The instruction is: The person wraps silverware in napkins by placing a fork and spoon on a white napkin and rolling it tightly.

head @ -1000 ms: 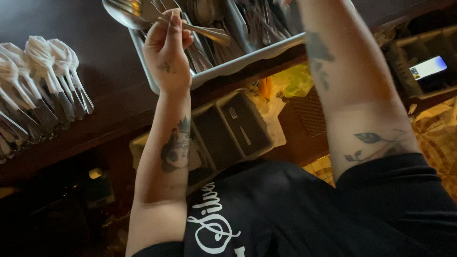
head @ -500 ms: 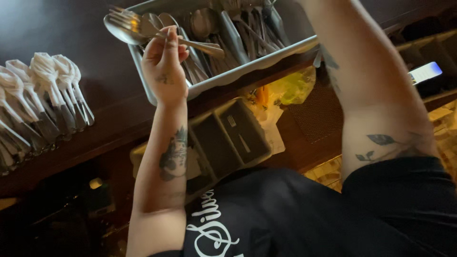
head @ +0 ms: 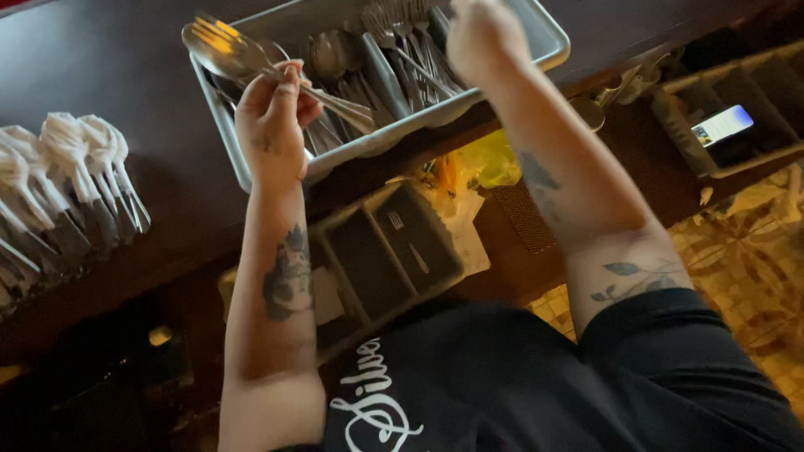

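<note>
Shiny silver cutlery, a spoon and a fork held together, sits pinched in the person's left hand. The fingers are closed around the thin handles. The round spoon bowl and the fork points stick out to the side, past the thumb, and they catch a warm yellow light. The long handles poke out the other way, over the tray. The hand holds them just above the near corner of a long grey metal tray.

The tray is full of more loose silver forks and spoons, all piled up and crossing each other. It rests on a dark brown wooden counter.

The person's right hand is reaching into the far end of the tray, down among the forks. Its fingers are curled, but I cannot tell if it is gripping anything, because the back of the hand hides them.

Off to the side on the counter lies a row of white napkin rolls with cutlery wrapped inside. They are well apart from the tray.

Under the counter is a grey plastic bin with compartments, and one fork lies in it. Further along, a small lit screen glows in another bin.
</note>
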